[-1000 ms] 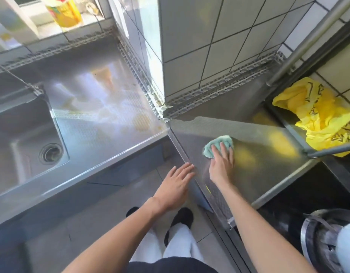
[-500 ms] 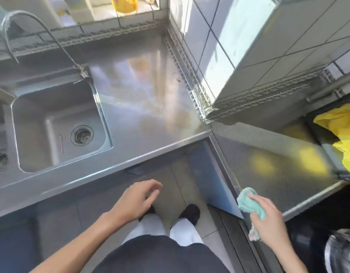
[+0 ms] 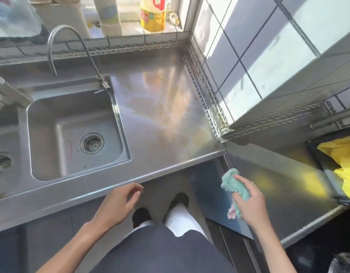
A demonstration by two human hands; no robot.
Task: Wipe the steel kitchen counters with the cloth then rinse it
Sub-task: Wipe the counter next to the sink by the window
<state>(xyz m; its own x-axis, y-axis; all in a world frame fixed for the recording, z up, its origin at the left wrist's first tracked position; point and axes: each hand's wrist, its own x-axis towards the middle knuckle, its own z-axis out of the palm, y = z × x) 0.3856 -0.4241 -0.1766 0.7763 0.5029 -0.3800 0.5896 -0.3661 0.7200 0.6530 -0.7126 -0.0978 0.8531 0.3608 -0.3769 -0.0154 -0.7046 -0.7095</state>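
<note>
L-shaped stainless steel kitchen counter (image 3: 166, 107) with a sunken steel sink (image 3: 71, 134) at left, right hand (image 3: 251, 201) clutching a crumpled teal cloth (image 3: 235, 186) above the near right counter edge, left hand (image 3: 117, 203) empty, fingers loosely curled, yellow plastic bag (image 3: 345, 166) far right

Head view looks steeply down (wide-angle) at counters (image 3: 162, 115)

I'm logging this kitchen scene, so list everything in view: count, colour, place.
Counters: two, steel, meeting at the corner.
Sink basins: two, steel, left.
Faucet: one, steel, curved, behind the basin.
Oil bottle: one, yellow, window ledge.
Yellow bag: one, far right.
Cloth: one, teal, held off the counter.
Left hand: empty, open, below the counter edge.
Right hand: gripping the cloth.
</note>
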